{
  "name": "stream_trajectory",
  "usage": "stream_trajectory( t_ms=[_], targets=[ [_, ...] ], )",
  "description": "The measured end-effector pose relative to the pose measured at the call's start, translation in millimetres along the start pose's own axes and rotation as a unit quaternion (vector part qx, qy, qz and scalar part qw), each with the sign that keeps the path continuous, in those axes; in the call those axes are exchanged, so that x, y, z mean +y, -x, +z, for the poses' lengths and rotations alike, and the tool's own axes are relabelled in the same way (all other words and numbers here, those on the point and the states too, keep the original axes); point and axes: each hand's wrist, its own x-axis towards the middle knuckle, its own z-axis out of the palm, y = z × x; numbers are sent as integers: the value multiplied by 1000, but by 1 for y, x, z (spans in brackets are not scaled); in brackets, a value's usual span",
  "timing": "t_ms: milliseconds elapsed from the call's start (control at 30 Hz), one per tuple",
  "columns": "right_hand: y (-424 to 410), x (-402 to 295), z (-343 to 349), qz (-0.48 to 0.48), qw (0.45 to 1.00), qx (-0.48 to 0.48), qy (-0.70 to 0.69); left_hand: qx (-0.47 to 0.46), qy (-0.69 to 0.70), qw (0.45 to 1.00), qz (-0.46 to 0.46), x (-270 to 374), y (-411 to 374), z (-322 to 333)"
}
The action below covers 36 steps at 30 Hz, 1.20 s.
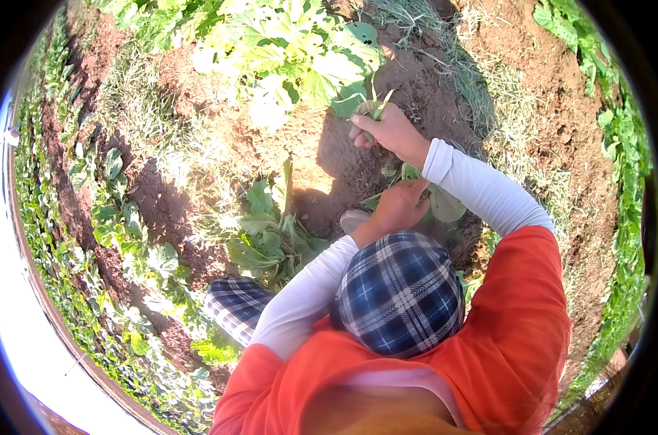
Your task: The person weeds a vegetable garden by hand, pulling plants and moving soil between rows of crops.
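My right hand [380,128] is closed around a small bunch of green plant stalks [379,106], whose thin pale ends stick up above the thumb. Below it, my left hand [402,204] reaches down among broad green leaves [446,204] at the shaded soil. Its fingertips are hidden, so whether it grips a leaf or stem is unclear. Just left of that wrist, the toe of a shoe [354,219] shows. A large leafy plant [296,60], with holes in some leaves, grows in bright sun beyond my right hand.
Cut or wilted leafy plants [269,242] lie left of my left forearm. My knee [402,296] in plaid cloth rises between my arms. Dry grass [160,125] covers strips of the brown soil [568,136]. Rows of green crops [117,261] run along the left, and more [625,157] grow at right.
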Motion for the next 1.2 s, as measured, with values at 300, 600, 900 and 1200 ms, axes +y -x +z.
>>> stream_trajectory(
  t_ms=[300, 600, 900, 1200],
  targets=[
    [-98, -61, -15, -266, 905, 81, 323, 136, 119, 983, -27, -3, 6, -77],
    [-167, -41, 27, -268, 853, -33, 446, 410, -23, 912, -26, -59, -59, -226],
    [-145, -24, 15, -503, 743, -82, 433, 176, -530, 830, -15, -97, -121, -266],
    [-201, -42, 19, -278, 824, -48, 491, 156, -458, 857, -175, -91, -117, -262]
  ],
)
